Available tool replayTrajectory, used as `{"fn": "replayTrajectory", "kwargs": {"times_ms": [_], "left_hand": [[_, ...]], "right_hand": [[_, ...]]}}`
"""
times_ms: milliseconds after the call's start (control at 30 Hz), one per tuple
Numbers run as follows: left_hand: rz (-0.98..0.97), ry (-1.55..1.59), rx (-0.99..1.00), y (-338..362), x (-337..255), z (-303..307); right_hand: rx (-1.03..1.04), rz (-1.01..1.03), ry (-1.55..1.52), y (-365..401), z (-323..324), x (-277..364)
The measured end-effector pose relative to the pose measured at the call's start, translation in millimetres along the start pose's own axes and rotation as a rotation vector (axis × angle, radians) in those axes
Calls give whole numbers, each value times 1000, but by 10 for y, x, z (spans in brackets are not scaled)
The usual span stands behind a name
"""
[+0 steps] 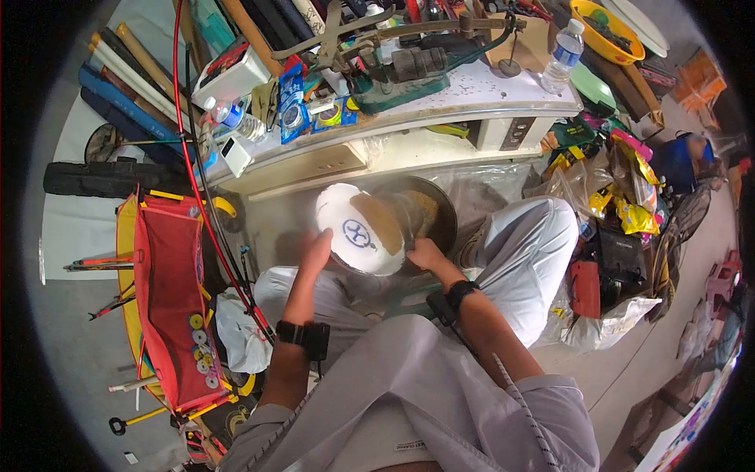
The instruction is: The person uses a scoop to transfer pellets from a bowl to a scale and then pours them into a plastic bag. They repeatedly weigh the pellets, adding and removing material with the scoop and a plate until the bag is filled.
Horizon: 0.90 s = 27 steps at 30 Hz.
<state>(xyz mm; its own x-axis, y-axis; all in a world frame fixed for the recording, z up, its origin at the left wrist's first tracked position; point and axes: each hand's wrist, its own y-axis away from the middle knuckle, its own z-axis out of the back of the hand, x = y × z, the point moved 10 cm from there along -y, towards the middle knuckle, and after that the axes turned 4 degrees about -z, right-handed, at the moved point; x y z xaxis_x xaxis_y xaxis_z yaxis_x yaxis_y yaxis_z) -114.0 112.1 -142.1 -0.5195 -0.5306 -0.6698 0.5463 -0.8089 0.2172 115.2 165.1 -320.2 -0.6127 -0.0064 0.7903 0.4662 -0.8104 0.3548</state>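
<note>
Head view: the white round plastic tub [358,234] lies tilted between my 2 hands; left hand [314,253] grips its base, right hand [425,254] its other end.

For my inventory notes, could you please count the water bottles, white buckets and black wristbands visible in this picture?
water bottles: 2
white bucket: 1
black wristbands: 2
Total: 5
</note>
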Motion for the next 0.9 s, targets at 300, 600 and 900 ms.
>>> {"fn": "replayTrajectory", "kwargs": {"times_ms": [300, 600, 900], "left_hand": [[-203, -342, 53, -51, -253, -281], [-127, -341, 49, -42, -572, -372], [-326, -574, 3, 214, -1019, -774]], "right_hand": [[52, -53, 153, -19, -63, -63], [207, -191, 104, 29, -150, -81], [245, -192, -16, -40, -296, -120]]}}
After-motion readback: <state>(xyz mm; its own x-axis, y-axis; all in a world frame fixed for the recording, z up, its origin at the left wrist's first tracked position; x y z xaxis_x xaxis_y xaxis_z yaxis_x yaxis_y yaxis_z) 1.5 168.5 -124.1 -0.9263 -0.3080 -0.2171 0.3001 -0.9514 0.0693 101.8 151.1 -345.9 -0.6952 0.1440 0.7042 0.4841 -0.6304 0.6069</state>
